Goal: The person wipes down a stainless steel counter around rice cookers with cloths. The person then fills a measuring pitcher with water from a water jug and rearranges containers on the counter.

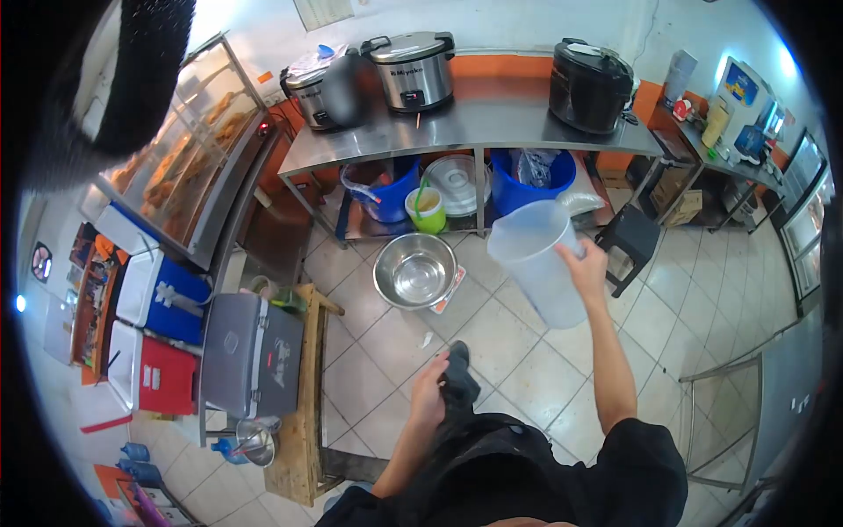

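My right hand (583, 270) grips a tall, translucent plastic container (537, 272) by its side near the rim. It is tilted, and its wide mouth points up and to the left. Nothing solid shows through its cloudy wall. Lower and to the left, my left hand (428, 393) hangs over the floor in front of my body, its fingers loosely bent with nothing visible in them. Ahead of it a round steel bowl (416, 270) rests at floor level, partly over a flat white-and-orange object (450, 290) that resembles a scale.
A steel table (500, 119) carries several rice cookers (410, 75). On its lower shelf are blue tubs (529, 180) and a green bucket (427, 211). A black stool (628, 241) stands at right. Coolers (250, 356) and a glass food case (189, 149) line the left side.
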Action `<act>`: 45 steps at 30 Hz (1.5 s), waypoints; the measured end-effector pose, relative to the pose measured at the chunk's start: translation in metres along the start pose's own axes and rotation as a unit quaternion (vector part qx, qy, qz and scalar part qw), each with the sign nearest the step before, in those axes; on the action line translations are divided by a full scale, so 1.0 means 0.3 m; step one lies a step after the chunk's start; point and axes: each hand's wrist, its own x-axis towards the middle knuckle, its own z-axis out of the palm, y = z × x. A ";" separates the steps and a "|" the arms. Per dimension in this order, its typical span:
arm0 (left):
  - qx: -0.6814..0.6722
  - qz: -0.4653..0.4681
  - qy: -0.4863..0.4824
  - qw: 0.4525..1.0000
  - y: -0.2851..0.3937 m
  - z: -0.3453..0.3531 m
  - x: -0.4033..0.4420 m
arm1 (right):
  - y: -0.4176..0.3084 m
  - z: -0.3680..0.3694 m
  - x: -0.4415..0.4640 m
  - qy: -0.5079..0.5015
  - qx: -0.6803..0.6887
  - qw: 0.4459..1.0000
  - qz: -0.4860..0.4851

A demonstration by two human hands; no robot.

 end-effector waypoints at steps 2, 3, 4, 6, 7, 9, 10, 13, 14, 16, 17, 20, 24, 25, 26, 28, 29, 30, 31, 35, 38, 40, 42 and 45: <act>-0.014 0.008 0.000 1.000 0.088 -0.016 0.168 | -0.003 0.074 0.246 0.006 -0.027 0.998 -0.054; -0.029 0.007 0.012 0.999 0.119 -0.032 0.279 | 0.016 0.123 0.353 0.020 -0.036 0.998 -0.048; -0.033 0.008 0.027 0.999 0.155 -0.043 0.382 | 0.034 0.163 0.472 0.036 -0.046 0.997 -0.045; -0.052 0.007 0.059 0.997 0.257 -0.010 0.549 | 0.047 0.252 0.715 0.050 -0.079 0.994 -0.050; -0.047 -0.009 0.077 0.996 0.317 0.004 0.622 | 0.053 0.297 0.816 0.046 -0.102 0.992 -0.053; -0.067 0.001 0.083 0.994 0.429 0.051 0.759 | 0.082 0.375 1.004 0.039 -0.124 0.991 -0.032; -0.075 0.011 0.086 0.993 0.484 0.082 0.830 | 0.097 0.410 1.095 0.031 -0.128 0.990 -0.046; -0.062 0.078 0.075 0.992 0.625 0.150 1.040 | 0.144 0.510 1.307 0.005 -0.140 0.989 -0.049; -0.061 0.095 0.071 0.991 0.669 0.177 1.109 | 0.161 0.540 1.377 -0.007 -0.150 0.988 -0.036; -0.051 0.107 0.091 0.989 0.757 0.237 1.230 | 0.226 0.601 1.495 -0.020 -0.167 0.985 -0.026; -0.059 0.109 0.106 0.987 0.809 0.290 1.286 | 0.274 0.634 1.553 -0.025 -0.175 0.984 -0.028; -0.068 0.112 0.151 0.980 0.896 0.402 1.488 | 0.348 0.720 1.711 -0.053 -0.188 0.980 -0.046; -0.069 0.134 0.176 0.973 0.972 0.523 1.763 | 0.436 0.786 1.906 -0.123 -0.193 0.973 -0.025; -0.070 0.132 0.177 0.973 0.985 0.547 1.826 | 0.465 0.806 1.952 -0.122 -0.191 0.974 -0.021; -0.070 0.130 0.176 0.973 1.009 0.579 1.882 | 0.490 0.826 1.988 -0.119 -0.188 0.975 -0.016; -0.069 0.113 0.192 0.972 1.044 0.643 1.976 | 0.526 0.852 2.038 -0.138 -0.199 0.970 -0.012; -0.069 0.108 0.204 0.971 1.055 0.671 2.020 | 0.533 0.859 2.057 -0.160 -0.210 0.964 -0.015; -0.070 0.105 0.216 0.968 1.066 0.698 2.064 | 0.538 0.872 2.085 -0.181 -0.221 0.958 -0.021; -0.067 0.101 0.217 0.969 1.078 0.722 2.099 | 0.538 0.885 2.111 -0.179 -0.215 0.960 0.001; -0.058 0.091 0.217 0.970 1.122 0.798 2.176 | 0.559 0.908 2.151 -0.193 -0.239 0.951 0.039; -0.050 0.094 0.205 0.973 1.134 0.813 2.210 | 0.573 0.901 2.155 -0.198 -0.230 0.952 0.048; -0.046 0.099 0.203 0.973 1.137 0.806 2.224 | 0.586 0.906 2.157 -0.184 -0.217 0.957 0.058; -0.041 0.101 0.205 0.973 1.136 0.791 2.229 | 0.605 0.910 2.140 -0.160 -0.220 0.960 0.071; -0.037 0.111 0.199 0.973 1.142 0.774 2.224 | 0.602 0.897 2.134 -0.202 -0.217 0.954 0.051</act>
